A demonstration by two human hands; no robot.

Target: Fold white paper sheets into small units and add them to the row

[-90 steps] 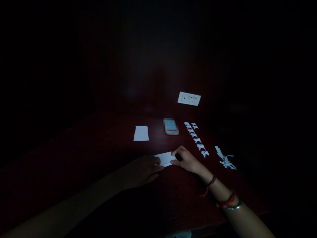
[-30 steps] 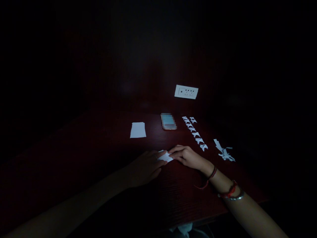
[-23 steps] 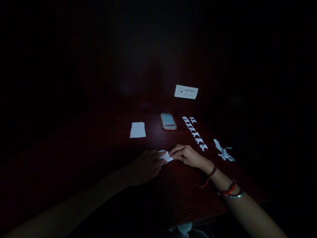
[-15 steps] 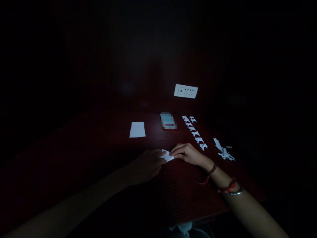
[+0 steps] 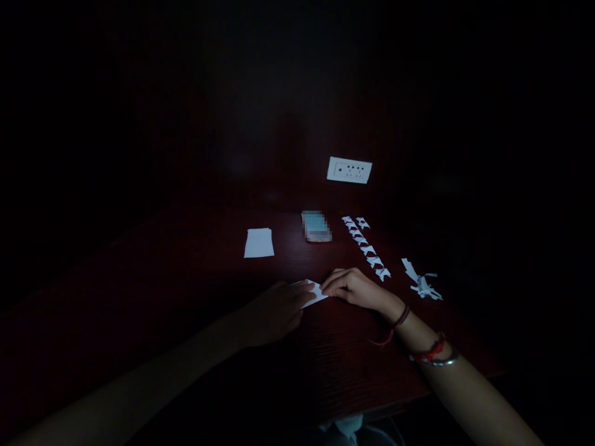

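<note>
A small piece of white paper [image 5: 317, 291] lies between my hands on the dark red table, partly covered by fingers. My left hand [image 5: 279, 308] grips its left part, with fingertips resting over the top. At its right end, my right hand [image 5: 353, 287] pinches the paper between thumb and fingers. Beyond my right hand runs a row of small white folded paper pieces [image 5: 368, 249], their ends notched or pointed. One more folded piece [image 5: 363, 223] sits beside the far end of that row.
Toward the back left lies a white paper stack or sheet [image 5: 259, 243]. A phone-like object [image 5: 317, 227], its surface pixelated, rests near the wall. Crumpled paper strips [image 5: 424, 286] are at right. A socket panel [image 5: 349, 170] is on the wall; a pale bag-like thing [image 5: 348, 426] shows below the table edge.
The fingers of my left hand have shifted slightly on the paper, and its visible part looks a little different. Both hands stay in nearly the same place.
</note>
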